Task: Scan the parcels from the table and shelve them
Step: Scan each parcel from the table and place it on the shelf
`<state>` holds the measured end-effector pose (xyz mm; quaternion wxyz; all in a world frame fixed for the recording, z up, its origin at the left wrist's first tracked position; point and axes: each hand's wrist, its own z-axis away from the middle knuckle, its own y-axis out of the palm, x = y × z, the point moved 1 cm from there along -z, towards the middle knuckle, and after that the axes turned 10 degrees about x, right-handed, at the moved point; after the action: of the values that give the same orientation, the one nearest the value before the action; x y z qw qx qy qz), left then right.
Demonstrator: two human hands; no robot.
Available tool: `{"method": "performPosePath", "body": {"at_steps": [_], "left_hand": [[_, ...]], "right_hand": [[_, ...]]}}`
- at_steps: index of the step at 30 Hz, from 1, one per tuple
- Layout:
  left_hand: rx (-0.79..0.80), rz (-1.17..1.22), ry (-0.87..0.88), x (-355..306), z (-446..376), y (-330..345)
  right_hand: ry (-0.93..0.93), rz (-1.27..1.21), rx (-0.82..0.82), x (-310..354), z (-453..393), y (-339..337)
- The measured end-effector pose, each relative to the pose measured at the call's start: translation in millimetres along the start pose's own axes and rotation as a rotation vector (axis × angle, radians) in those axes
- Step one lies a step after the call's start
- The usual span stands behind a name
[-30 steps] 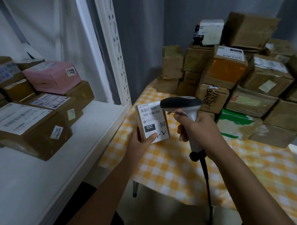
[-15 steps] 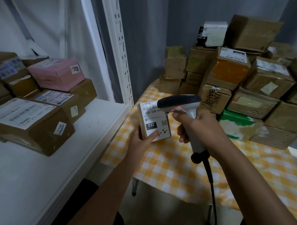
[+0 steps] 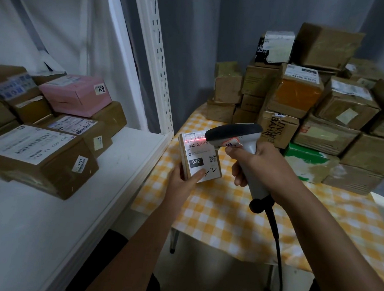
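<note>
My left hand (image 3: 183, 180) grips a small brown parcel (image 3: 200, 157) from below, its white label marked 032 facing me. My right hand (image 3: 259, 163) holds a grey barcode scanner (image 3: 235, 136) by the handle, its head right beside the parcel's top. A red scan line lies across the barcode at the top of the label. Both are above the left edge of the table with the yellow checked cloth (image 3: 216, 212). A pile of brown parcels (image 3: 309, 106) fills the back of the table.
A white shelf (image 3: 58, 205) on the left carries several parcels, among them a pink box (image 3: 75, 94) and a large brown box (image 3: 38, 158). A white perforated upright (image 3: 156, 62) stands between shelf and table. The scanner's black cable (image 3: 275, 237) hangs down.
The parcel and scanner have stayed together while the view shifted slightly. A red scan line now shows on the barcode, which was not lit before.
</note>
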<state>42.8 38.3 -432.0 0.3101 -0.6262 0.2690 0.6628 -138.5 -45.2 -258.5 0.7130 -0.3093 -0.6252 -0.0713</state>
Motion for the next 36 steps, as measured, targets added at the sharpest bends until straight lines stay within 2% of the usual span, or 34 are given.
{"method": "performPosePath", "body": {"at_steps": [11, 14, 18, 20, 24, 27, 31, 33, 36], "left_hand": [[0.0, 0.091, 0.014, -13, 17, 2], [-0.069, 0.089, 0.038, -25, 31, -7], [-0.341, 0.001, 0.169, -59, 53, -42], [-0.422, -0.021, 0.239, -78, 69, -63], [-0.5, 0.021, 0.34, -116, 101, -98], [-0.544, 0.119, 0.314, -139, 111, -128], [-0.496, 0.288, 0.268, -166, 112, -165], [-0.493, 0.278, 0.292, -185, 110, -187], [-0.584, 0.211, 0.333, -217, 107, -227]], "right_hand": [[0.004, 0.005, -0.03, 3, -7, 8], [-0.026, 0.042, -0.011, 10, -17, 20], [-0.111, 0.0, -0.015, 30, -28, 40], [-0.145, -0.044, -0.022, 37, -34, 49], [-0.178, -0.039, 0.025, 52, -47, 67], [-0.191, 0.034, 0.133, 67, -63, 80], [-0.157, 0.17, 0.24, 77, -85, 90], [-0.14, 0.199, 0.258, 77, -92, 93], [-0.116, 0.221, 0.259, 79, -98, 101]]}}
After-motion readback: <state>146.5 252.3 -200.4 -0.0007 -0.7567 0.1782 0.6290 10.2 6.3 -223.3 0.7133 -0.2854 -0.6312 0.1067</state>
